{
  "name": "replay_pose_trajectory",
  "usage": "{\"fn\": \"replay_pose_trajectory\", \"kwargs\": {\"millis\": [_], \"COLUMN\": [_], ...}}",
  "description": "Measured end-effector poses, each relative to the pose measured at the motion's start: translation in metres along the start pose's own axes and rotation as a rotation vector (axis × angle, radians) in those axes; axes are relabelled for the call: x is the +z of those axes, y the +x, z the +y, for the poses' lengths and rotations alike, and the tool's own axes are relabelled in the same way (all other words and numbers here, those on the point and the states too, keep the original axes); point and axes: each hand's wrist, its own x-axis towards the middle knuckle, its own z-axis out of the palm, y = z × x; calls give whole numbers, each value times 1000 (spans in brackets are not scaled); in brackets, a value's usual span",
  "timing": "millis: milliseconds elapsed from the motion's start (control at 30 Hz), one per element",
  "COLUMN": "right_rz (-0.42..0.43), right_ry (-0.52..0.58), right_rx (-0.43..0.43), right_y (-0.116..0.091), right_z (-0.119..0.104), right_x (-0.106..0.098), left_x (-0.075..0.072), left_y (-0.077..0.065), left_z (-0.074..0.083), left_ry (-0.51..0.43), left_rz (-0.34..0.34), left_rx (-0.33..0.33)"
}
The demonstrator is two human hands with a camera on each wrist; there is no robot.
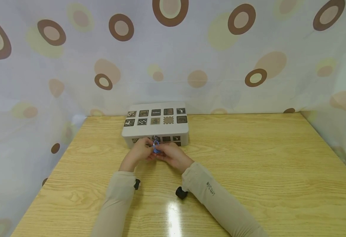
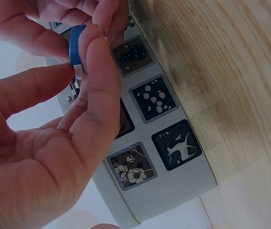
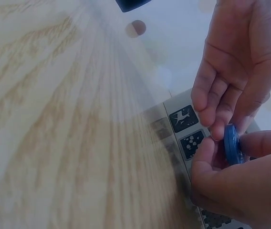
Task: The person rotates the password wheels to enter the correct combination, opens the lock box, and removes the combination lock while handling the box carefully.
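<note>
A circle-patterned curtain (image 1: pixel 177 52) hangs behind and along both sides of a wood-grain table (image 1: pixel 250 148), which runs up to it. On the table, near the curtain, sits a white box (image 1: pixel 156 126) covered in small dark pictures; its lid is down. Two beige sleeves (image 1: pixel 112 202) reach in from the front edge. The right hand (image 1: pixel 174 154) grips a blue padlock (image 3: pixel 230 145), thumb against its face and fingers curled behind, while the left hand (image 1: pixel 139 151) pinches its edge between thumb and finger. By the cuffs show black pieces (image 1: pixel 181 193), clear of the work. The padlock is just in front of the box, near the metal clasp (image 2: pixel 69 99). As things stand, I judge the closing of the lid done and the fastening unfinished — neither hand is off the lock. Fingers stand in the way, so whether its loop passes through the clasp I cannot tell.
</note>
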Motion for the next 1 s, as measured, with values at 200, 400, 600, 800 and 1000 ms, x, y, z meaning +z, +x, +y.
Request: {"fn": "replay_pose_trajectory", "kwargs": {"millis": [200,400,600,800,1000], "right_rz": [-22,-35,-26,-37,-29], "right_ry": [-3,-3,25,12,-40], "right_rx": [-16,-23,-9,11,0], "right_y": [-1,-1,-1,-2,0], "right_z": [0,0,0,-1,0], "right_x": [-2,-3,-4,-5,-4], "left_x": [0,-1,-1,-1,-1], "left_y": [-1,-1,-3,-3,-3], "left_z": [1,1,2,2,3], "left_ry": [1,13,25,33,24], "left_rz": [-1,-11,-14,-9,-13], "left_rx": [3,21,17,10,13]}}
